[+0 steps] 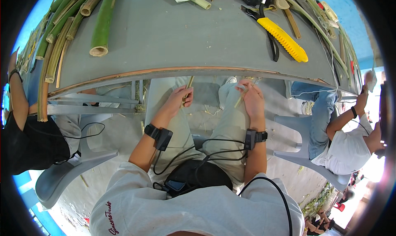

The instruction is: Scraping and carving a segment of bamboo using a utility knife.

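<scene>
Over my lap, below the front edge of the grey table (165,38), both hands are raised. My left hand (178,99) is closed around a thin greenish bamboo strip (190,82), whose upper end points at the table edge. A short pale strip (239,101) hangs from the fingers of my right hand (253,96), which are pinched together. Some thin, light material also shows at those fingertips, too small to make out. The two hands are apart, and the strips do not touch each other.
Green bamboo poles (103,25) lie at the table's left. On the right are a yellow utility knife (284,39), long strips and white cord. Black cables (222,153) run between my wrist bands. Co-workers sit left and right on grey plastic chairs (301,133).
</scene>
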A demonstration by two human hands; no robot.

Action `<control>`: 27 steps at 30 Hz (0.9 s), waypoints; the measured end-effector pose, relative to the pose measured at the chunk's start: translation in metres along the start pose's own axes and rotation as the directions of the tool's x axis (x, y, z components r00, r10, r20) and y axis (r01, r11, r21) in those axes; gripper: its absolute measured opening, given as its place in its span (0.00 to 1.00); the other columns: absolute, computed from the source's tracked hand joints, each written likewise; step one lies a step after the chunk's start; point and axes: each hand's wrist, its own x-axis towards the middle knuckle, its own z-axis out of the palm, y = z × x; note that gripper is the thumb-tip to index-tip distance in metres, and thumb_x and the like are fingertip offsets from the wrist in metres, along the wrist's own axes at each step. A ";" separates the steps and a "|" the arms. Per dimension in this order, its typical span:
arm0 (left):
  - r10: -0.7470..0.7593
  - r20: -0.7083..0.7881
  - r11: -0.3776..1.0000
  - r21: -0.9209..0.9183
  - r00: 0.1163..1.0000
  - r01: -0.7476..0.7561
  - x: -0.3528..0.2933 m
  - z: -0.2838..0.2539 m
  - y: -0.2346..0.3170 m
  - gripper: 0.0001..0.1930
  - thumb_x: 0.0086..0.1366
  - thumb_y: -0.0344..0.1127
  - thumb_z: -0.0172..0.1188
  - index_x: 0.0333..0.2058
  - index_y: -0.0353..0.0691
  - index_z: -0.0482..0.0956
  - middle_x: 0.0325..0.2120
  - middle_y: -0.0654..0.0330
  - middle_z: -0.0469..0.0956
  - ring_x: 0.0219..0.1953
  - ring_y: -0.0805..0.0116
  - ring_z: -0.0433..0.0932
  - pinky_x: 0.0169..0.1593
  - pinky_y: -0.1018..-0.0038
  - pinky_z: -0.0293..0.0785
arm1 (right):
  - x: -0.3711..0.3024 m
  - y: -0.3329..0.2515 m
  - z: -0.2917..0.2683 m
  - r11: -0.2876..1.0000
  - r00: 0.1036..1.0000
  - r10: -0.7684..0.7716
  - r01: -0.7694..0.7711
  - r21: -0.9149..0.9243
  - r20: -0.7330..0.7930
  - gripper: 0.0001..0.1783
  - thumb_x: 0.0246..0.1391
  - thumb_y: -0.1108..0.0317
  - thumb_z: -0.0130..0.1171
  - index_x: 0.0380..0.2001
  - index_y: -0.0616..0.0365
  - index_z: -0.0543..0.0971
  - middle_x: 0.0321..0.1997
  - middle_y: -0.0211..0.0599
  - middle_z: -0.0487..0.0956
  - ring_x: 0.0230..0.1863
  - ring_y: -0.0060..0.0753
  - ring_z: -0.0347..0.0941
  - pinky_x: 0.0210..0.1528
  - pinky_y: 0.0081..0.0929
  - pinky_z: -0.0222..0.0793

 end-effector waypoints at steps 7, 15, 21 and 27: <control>-0.005 -0.012 1.000 0.002 1.000 0.005 -0.001 0.001 0.001 0.14 0.77 0.42 0.53 0.30 0.44 0.68 0.21 0.69 0.64 0.21 0.77 0.65 0.28 0.77 0.60 | 0.000 -0.001 0.006 0.992 0.998 0.055 -0.052 -0.113 0.027 0.22 0.75 0.62 0.46 0.45 0.72 0.82 0.41 0.38 0.80 0.47 0.31 0.75 0.53 0.31 0.70; -0.003 0.009 1.000 -0.009 1.000 0.003 0.000 0.000 0.001 0.14 0.76 0.42 0.54 0.30 0.45 0.67 0.21 0.69 0.63 0.21 0.77 0.64 0.28 0.77 0.60 | -0.001 -0.005 -0.002 0.989 0.990 0.130 -0.125 -0.080 0.060 0.25 0.76 0.57 0.47 0.45 0.71 0.83 0.24 0.26 0.72 0.30 0.20 0.68 0.39 0.25 0.68; 0.001 0.002 1.000 -0.011 1.000 -0.001 -0.001 0.001 0.001 0.14 0.77 0.41 0.54 0.30 0.45 0.67 0.21 0.69 0.63 0.21 0.77 0.64 0.28 0.77 0.60 | -0.002 -0.004 0.002 0.974 0.993 0.115 -0.111 -0.199 0.010 0.23 0.76 0.57 0.49 0.52 0.70 0.81 0.22 0.25 0.71 0.27 0.20 0.68 0.34 0.22 0.66; -0.002 0.002 1.000 -0.011 1.000 0.002 -0.001 0.001 0.002 0.13 0.77 0.41 0.52 0.31 0.43 0.69 0.20 0.69 0.63 0.21 0.77 0.65 0.29 0.77 0.61 | -0.003 -0.006 0.010 0.972 0.995 0.090 -0.080 -0.222 0.033 0.21 0.74 0.60 0.49 0.54 0.68 0.80 0.32 0.34 0.79 0.29 0.21 0.71 0.36 0.22 0.69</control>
